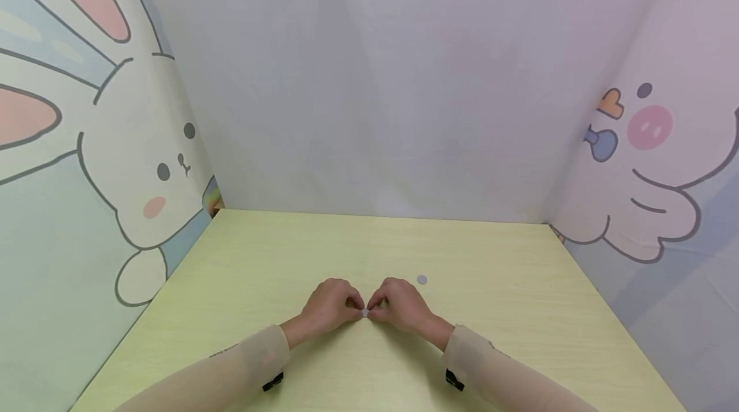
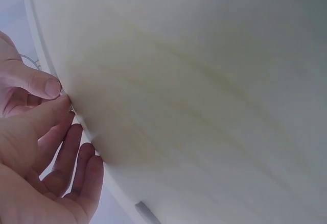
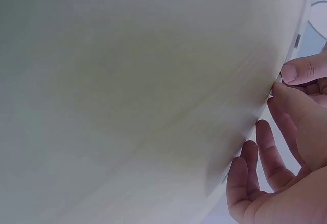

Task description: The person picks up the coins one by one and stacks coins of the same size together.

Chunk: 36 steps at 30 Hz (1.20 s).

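Note:
Over the middle of the table, a small flat grey piece, probably a disc, shows between two sets of fingertips. My left hand pinches its left side between thumb and forefinger, and my right hand pinches its right side the same way. Most of the piece is covered by the fingers. In the left wrist view the other fingers of the left hand are loosely bent; the right hand's are similar in the right wrist view. Beyond the right hand a grey disc lies flat.
Another grey flat piece lies on the table beyond the left hand, mostly hidden in the head view. The pale yellow table ends at a plain grey-white curtain. Cartoon-printed cloths hang along both sides.

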Each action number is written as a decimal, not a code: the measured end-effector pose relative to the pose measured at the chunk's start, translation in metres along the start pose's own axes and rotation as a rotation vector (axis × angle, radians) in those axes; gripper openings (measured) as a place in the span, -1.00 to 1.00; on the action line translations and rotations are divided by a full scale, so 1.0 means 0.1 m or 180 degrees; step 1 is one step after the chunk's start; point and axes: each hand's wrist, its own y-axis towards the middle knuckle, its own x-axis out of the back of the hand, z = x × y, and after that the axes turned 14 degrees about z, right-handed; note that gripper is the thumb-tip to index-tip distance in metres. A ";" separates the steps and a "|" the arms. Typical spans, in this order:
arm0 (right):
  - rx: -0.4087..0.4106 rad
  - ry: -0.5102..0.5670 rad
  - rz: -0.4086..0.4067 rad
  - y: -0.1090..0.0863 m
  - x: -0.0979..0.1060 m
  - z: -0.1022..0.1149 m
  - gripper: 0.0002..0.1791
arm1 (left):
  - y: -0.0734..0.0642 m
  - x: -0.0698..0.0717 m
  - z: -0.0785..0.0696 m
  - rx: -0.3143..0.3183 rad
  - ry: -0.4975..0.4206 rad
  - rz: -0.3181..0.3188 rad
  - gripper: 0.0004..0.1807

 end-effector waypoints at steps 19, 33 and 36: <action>-0.0015 0.0132 -0.0085 -0.06 0.12 -0.03 -0.93 | 0.00 0.00 0.01 0.0015 -0.0025 -0.0001 -0.94; -0.0156 0.0014 -0.0341 -0.13 0.43 -0.32 -0.86 | -0.01 0.01 -0.03 0.0088 -0.0062 0.0021 -0.93; -0.0077 -0.0033 -0.0356 -0.11 0.44 -0.40 -0.82 | -0.02 0.01 -0.04 0.0073 -0.0064 0.0011 -0.93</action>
